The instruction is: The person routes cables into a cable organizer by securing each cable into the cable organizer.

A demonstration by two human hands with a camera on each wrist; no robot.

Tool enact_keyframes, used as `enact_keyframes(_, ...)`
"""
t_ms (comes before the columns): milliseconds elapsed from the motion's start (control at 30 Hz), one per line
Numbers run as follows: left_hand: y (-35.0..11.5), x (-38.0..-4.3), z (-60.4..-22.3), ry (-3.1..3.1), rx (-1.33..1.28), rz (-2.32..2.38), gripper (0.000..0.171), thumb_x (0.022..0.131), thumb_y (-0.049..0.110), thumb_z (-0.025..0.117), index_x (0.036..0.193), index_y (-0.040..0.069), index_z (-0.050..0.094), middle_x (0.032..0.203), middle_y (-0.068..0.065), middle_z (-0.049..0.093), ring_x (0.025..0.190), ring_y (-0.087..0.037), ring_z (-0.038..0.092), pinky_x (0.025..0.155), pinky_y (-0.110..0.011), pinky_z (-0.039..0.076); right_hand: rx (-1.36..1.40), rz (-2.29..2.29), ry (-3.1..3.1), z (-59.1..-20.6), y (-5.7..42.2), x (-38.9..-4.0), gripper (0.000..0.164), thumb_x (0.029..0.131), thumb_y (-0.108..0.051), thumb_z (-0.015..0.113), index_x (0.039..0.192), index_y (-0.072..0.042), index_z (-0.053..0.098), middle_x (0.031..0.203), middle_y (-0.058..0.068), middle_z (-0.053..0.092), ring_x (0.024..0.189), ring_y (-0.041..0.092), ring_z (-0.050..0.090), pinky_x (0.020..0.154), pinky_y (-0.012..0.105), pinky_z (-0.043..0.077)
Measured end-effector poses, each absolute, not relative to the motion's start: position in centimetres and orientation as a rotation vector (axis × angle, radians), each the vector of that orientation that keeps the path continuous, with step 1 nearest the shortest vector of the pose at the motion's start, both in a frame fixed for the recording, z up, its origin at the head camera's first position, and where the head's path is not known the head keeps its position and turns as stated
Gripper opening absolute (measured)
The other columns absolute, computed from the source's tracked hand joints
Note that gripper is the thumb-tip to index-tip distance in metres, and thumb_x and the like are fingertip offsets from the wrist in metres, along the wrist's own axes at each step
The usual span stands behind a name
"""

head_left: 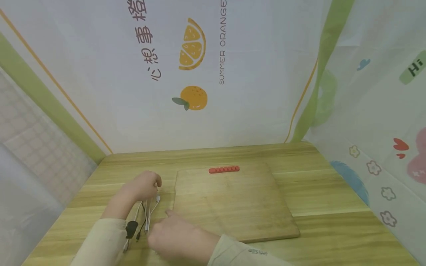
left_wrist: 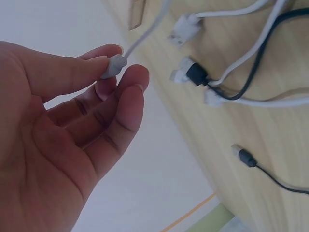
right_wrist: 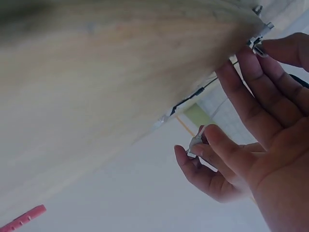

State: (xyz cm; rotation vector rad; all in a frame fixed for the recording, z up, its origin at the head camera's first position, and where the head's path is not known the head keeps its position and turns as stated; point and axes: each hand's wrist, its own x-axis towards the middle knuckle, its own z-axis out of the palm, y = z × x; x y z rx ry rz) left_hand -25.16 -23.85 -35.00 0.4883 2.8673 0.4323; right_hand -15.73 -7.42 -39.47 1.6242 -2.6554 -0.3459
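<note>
Several thin white and black cables (head_left: 147,218) lie in a loose strand at the left of the pale wood-grain desk (head_left: 336,195), left of the board, their long axis running mostly from the person's side toward the far wall. At the near left end, a small white plug (head_left: 125,245) points toward the person; just right of it a slim black plug (head_left: 138,236) points the same way.

Beyond them, the left hand (head_left: 144,186) has its grip closed, thumb and finger pinching a pale, stubby cable end (left_wrist: 113,67). In the left wrist view its cord leaves toward the upper right, while the end itself points down and left. Other plugs lie apart from that hand, most with their metal ends facing roughly left in that view.

Next comes the right hand (head_left: 179,236), lower and nearer the person; its grip pinches a small metal-tipped connector (right_wrist: 259,50), though I cannot tell which cord it belongs to.

Farther right lies a flat, rectangular light-wood board (head_left: 233,207), and near its far edge a narrow red notched strip (head_left: 224,169), long axis left to right. At far right hangs a pale printed cloth (head_left: 376,111).
</note>
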Motion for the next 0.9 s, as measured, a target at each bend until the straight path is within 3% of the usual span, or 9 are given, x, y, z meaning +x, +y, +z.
enact_keyframes(233, -23.5, -25.4, -33.9, 2.914, 0.577, 0.440, 0.027, 0.092, -0.008, 0.054, 0.113, -0.008, 0.072, 0.111, -0.023, 0.075, 0.087, -0.025, 0.066, 0.076, -0.041, 0.057, 1.557, -0.333, -2.678, -38.5, -6.7, -15.7, 0.002, 0.103, -0.037, 0.068, 0.103, -0.038, 0.070, 0.092, -0.023, 0.073, 0.092, -0.001, 0.072, 0.123, 0.042, 0.044)
enact_keyframes(433, -22.3, -26.0, -33.3, 2.984, 0.605, 0.434, 0.016, 0.098, -0.003, 0.063, 0.111, -0.004, 0.073, 0.108, -0.019, 0.076, 0.096, -0.030, 0.072, 0.086, -0.050, 0.062, 1.478, -0.352, -2.638, -37.7, -4.7, -15.7, 0.014, 0.100, -0.043, 0.070, 0.089, -0.034, 0.066, 0.082, -0.021, 0.068, 0.081, 0.001, 0.065, 0.111, 0.035, 0.049)
enact_keyframes(533, -21.3, -26.5, -33.1, 3.023, 0.598, 0.413, 0.017, 0.098, -0.002, 0.064, 0.112, -0.002, 0.074, 0.112, -0.017, 0.076, 0.100, -0.030, 0.072, 0.090, -0.051, 0.061, 1.422, -0.332, -2.590, -37.5, -3.3, -15.9, 0.019, 0.096, -0.044, 0.073, 0.082, -0.032, 0.066, 0.080, -0.020, 0.068, 0.084, 0.004, 0.068, 0.110, 0.036, 0.051)
enact_keyframes(767, -18.6, -27.7, -32.6, 3.136, 0.710, 0.343, 0.017, 0.098, -0.003, 0.066, 0.112, 0.000, 0.075, 0.112, -0.015, 0.077, 0.108, -0.035, 0.074, 0.093, -0.050, 0.062, 1.279, -0.321, -2.540, -37.0, -0.6, -16.3, 0.012, 0.093, -0.036, 0.076, 0.083, -0.032, 0.071, 0.084, -0.018, 0.073, 0.090, 0.007, 0.072, 0.109, 0.039, 0.054)
enact_keyframes(900, -16.7, -28.6, -32.1, 3.174, 0.746, 0.317, 0.015, 0.098, -0.001, 0.066, 0.110, 0.002, 0.075, 0.111, -0.012, 0.075, 0.109, -0.034, 0.073, 0.093, -0.049, 0.061, 1.223, -0.314, -2.513, -36.9, 0.6, -17.1, 0.017, 0.092, -0.035, 0.076, 0.078, -0.029, 0.067, 0.077, -0.016, 0.069, 0.083, 0.006, 0.068, 0.096, 0.032, 0.056)
